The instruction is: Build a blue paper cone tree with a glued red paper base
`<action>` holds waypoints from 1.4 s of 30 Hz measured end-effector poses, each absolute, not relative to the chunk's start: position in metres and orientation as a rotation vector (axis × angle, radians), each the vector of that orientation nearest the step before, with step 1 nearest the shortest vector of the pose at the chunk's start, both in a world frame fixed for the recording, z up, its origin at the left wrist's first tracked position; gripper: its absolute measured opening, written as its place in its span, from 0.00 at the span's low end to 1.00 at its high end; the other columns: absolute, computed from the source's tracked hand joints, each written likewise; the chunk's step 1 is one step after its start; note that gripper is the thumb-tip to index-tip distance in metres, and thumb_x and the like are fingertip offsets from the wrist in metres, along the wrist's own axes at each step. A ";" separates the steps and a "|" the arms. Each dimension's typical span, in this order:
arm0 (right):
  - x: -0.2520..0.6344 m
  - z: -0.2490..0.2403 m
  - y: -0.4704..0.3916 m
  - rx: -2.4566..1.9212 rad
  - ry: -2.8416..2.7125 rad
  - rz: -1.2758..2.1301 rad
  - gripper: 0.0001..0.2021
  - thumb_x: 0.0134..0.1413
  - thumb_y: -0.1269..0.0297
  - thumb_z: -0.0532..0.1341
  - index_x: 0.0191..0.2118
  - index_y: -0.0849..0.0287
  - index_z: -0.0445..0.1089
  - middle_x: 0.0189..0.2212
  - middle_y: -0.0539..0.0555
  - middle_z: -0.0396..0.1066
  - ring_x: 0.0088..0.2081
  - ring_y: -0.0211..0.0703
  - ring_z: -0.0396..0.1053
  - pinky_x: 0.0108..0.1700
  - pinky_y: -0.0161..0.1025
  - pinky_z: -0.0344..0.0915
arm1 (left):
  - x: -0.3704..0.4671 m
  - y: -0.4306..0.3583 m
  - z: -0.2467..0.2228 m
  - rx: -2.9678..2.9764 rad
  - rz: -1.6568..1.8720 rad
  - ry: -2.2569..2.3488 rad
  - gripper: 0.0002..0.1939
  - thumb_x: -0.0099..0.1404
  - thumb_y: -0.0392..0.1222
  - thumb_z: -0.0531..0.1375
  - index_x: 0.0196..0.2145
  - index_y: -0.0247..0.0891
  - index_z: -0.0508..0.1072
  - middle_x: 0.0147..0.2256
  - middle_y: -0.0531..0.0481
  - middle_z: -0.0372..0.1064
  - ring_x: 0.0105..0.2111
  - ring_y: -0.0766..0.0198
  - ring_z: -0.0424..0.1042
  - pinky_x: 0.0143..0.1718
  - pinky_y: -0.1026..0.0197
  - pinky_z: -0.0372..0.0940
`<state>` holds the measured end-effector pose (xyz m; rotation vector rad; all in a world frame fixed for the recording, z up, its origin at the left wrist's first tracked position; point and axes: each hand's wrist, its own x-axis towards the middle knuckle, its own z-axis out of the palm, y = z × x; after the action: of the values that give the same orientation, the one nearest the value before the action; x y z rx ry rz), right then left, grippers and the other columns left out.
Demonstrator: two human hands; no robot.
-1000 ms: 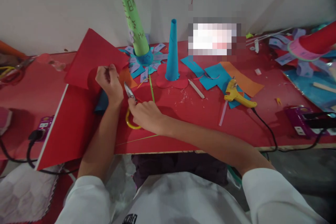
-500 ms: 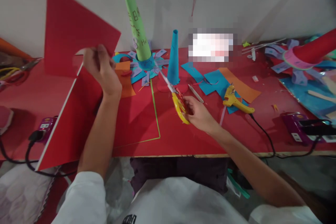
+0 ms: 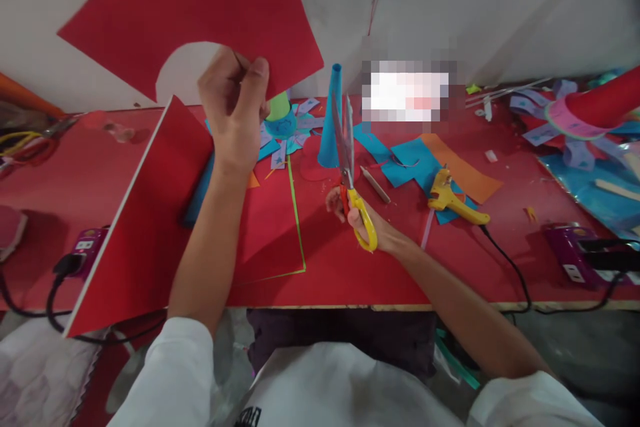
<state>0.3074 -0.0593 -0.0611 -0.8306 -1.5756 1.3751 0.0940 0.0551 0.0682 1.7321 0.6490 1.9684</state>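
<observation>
My left hand [image 3: 235, 100] pinches the lower edge of a red paper sheet [image 3: 210, 0] with a half-round cutout, holding it up in front of the wall. In my right hand [image 3: 367, 217] is a pair of scissors [image 3: 367, 223] with red and yellow handles, blades pointing up and slightly apart. Behind the blades stands a blue paper cone [image 3: 329, 127]. The red sheet covers most of a green paper tube, whose lower end [image 3: 279, 109] shows in a blue band among lilac strips.
A yellow glue gun [image 3: 457, 200] lies on blue and orange paper [image 3: 463, 167] at the right. Purple power sockets [image 3: 575, 253] sit near both sides. A red board [image 3: 145, 213] slants at the left. A white stick [image 3: 376, 185] lies behind my right hand.
The red sheet has swung up and to the right with my left hand, now covering the green tube. The scissors have turned from pointing up-left to nearly upright.
</observation>
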 end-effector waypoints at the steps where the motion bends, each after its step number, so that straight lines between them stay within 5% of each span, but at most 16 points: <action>1: 0.308 -0.063 -0.061 -0.847 -1.567 1.344 0.38 0.53 0.19 0.54 0.42 0.54 0.66 0.37 0.51 0.66 0.31 0.38 0.60 0.34 0.40 0.62 | 0.097 0.053 0.067 1.708 1.987 0.683 0.26 0.67 0.58 0.70 0.24 0.42 0.63 0.20 0.59 0.47 0.16 0.71 0.49 0.15 0.59 0.44; 18: 0.322 -0.055 -0.061 -0.993 -1.573 1.196 0.36 0.53 0.20 0.56 0.34 0.55 0.63 0.30 0.49 0.64 0.29 0.37 0.59 0.31 0.39 0.59 | 0.125 0.040 0.050 1.977 1.816 0.956 0.34 0.69 0.71 0.61 0.24 0.40 0.57 0.22 0.56 0.48 0.19 0.71 0.51 0.21 0.58 0.52; 28: 0.323 -0.072 -0.061 -1.029 -1.522 1.107 0.36 0.55 0.20 0.54 0.38 0.54 0.66 0.31 0.49 0.65 0.27 0.38 0.61 0.30 0.40 0.61 | 0.129 0.039 0.036 2.037 1.641 1.021 0.27 0.72 0.61 0.63 0.23 0.42 0.63 0.22 0.54 0.53 0.26 0.62 0.68 0.29 0.56 0.65; 42: 0.323 -0.071 -0.058 -1.019 -1.519 1.082 0.34 0.56 0.23 0.56 0.37 0.55 0.66 0.29 0.48 0.63 0.27 0.37 0.60 0.28 0.39 0.59 | 0.134 0.040 0.035 2.098 1.654 0.982 0.29 0.70 0.66 0.63 0.23 0.41 0.63 0.20 0.55 0.52 0.22 0.66 0.59 0.28 0.57 0.60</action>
<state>0.3232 -0.0575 -0.0711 -1.0193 -1.5188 1.0824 0.1342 0.0400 0.0346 2.0979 0.9819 1.6544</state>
